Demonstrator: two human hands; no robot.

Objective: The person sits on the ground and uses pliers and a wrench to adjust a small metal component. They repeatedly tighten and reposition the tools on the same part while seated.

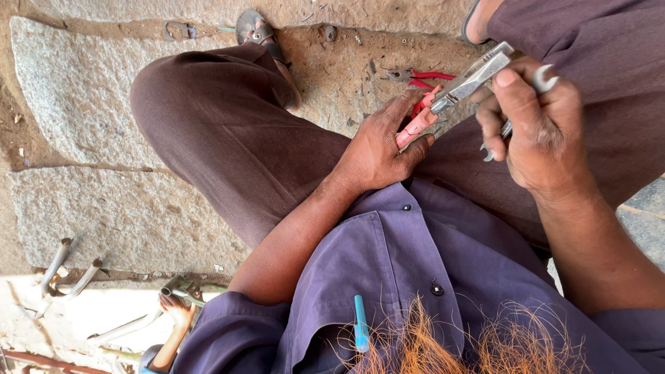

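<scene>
My left hand (383, 144) grips the pink-red handle of an adjustable wrench (457, 88), whose steel head points up and to the right. My right hand (537, 128) is closed around a curved metal piece (544, 79) and a thin steel part that sticks out below the fingers, with the thumb resting against the wrench head. Both hands are held above my lap, over brown trousers and a purple shirt.
Red-handled pliers (415, 77) lie on the stone slab (83, 90) beyond my hands. My sandalled foot (258, 31) rests at the top. Bent metal tubes (69, 277) and a pipe fitting (176, 287) lie at the lower left. A blue pen (360, 324) sits in my shirt pocket.
</scene>
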